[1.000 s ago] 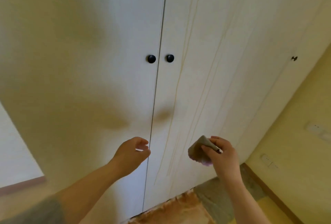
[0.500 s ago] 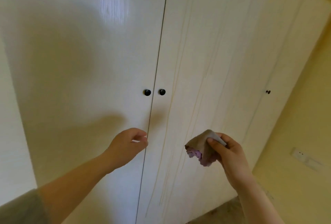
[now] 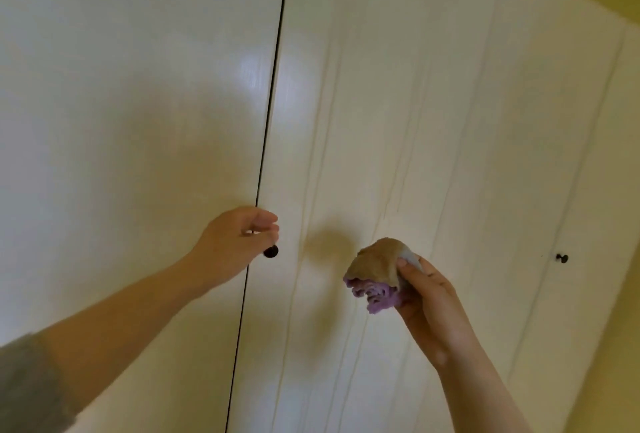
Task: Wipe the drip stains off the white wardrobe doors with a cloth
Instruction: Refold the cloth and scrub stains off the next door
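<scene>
Two white wardrobe doors fill the view, a left door [image 3: 131, 128] and a right door [image 3: 374, 93], split by a dark gap. Thin brownish drip stains [image 3: 403, 169] run down the right door. My right hand [image 3: 429, 297] grips a bunched cloth [image 3: 375, 275], tan outside and purple inside, held just off the right door. My left hand [image 3: 239, 242] hangs loosely curled in front of the gap, holding nothing. One black knob [image 3: 270, 251] shows just below its fingers; the other middle knob is hidden.
A third door panel stands further right with a small black knob [image 3: 562, 258]. A yellow wall [image 3: 609, 346] borders the wardrobe on the right and at the top right corner.
The view has tilted upward, so the knobs and floor dropped in frame and the floor is gone. Both hands have risen along the doors; my left hand now covers the middle knobs.
</scene>
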Demonstrator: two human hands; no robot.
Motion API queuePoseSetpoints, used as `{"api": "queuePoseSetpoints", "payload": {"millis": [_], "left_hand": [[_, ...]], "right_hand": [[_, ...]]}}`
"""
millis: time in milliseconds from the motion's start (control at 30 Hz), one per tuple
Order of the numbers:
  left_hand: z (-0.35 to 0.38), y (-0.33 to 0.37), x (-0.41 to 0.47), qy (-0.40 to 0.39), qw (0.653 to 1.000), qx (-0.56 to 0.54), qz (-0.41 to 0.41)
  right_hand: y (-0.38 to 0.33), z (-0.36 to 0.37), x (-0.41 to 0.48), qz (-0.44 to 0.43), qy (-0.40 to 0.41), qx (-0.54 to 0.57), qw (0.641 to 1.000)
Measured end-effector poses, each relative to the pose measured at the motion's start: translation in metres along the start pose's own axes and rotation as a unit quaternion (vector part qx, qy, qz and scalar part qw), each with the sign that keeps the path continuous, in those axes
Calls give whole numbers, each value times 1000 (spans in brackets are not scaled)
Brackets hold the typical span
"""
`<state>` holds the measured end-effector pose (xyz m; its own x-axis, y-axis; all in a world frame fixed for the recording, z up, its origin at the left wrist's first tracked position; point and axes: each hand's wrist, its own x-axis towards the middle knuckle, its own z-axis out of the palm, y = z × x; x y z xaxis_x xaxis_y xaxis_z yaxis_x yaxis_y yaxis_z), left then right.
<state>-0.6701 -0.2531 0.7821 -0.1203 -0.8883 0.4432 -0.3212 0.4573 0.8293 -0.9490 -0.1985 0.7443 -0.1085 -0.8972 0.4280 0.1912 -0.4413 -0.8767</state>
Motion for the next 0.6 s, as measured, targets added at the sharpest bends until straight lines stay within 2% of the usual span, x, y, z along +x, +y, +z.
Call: {"api": "queuePoseSetpoints", "payload": {"millis": [133,300,433,600], "left_hand": [[2,26,34,63,997,41,35],[-2,48,66,122,990,48,62],[-17,61,87,155,983,51,85],[-52,85,110,196,969,60,135]], "right_hand": [[-21,-6,47,-54,-23,21,998],[-31,1,107,-48,-41,61,996],[-38,18,135,-31,3,130,991],[-70,63,161,-155,57,85,983]]}}
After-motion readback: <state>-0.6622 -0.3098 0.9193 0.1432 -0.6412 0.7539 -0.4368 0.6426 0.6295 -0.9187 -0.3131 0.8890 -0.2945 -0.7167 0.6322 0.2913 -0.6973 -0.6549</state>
